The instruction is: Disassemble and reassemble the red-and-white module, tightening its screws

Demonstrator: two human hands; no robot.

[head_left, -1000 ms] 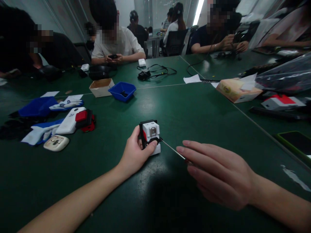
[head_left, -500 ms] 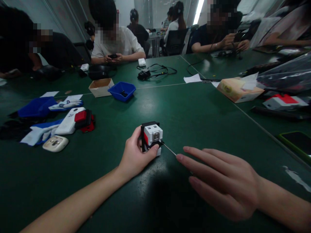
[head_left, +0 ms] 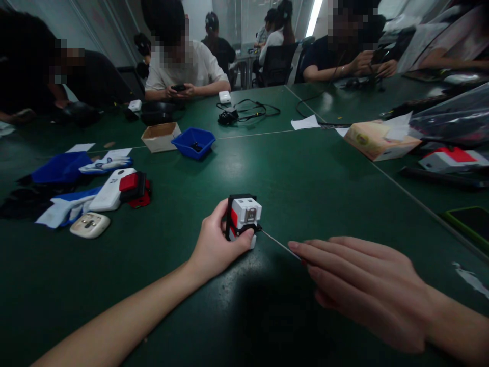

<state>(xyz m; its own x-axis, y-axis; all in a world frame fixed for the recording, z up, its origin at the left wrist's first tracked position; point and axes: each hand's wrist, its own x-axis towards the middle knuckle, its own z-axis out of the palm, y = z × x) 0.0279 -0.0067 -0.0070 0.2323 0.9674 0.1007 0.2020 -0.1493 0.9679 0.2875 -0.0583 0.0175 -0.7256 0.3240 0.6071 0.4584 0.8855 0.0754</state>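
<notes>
My left hand (head_left: 219, 237) is closed around a small white and red block-shaped device (head_left: 246, 210) set in a black frame (head_left: 230, 216). Its thumb presses on the lower front of the device. My right hand (head_left: 367, 285) is closed on a screwdriver (head_left: 280, 244), whose thin metal shaft runs up and left to the black part beside my left thumb. The fingers lie long and close together; a bit of red shows at them, and the rest of the handle is hidden. The shaft's tip meets the frame's right corner.
Left on the green table are gloves (head_left: 63, 208), a white case (head_left: 112, 191), a red-and-black part (head_left: 133, 186) and a cream object (head_left: 90, 225). Farther off are a blue bin (head_left: 194, 141), a cardboard box (head_left: 159, 138), cables (head_left: 229, 117) and a tissue box (head_left: 376, 140). People sit around.
My right hand has moved right and back along the screwdriver, its fingers drawing together so more shaft shows. My left hand and the device appear slightly farther right, as does the whole scene.
</notes>
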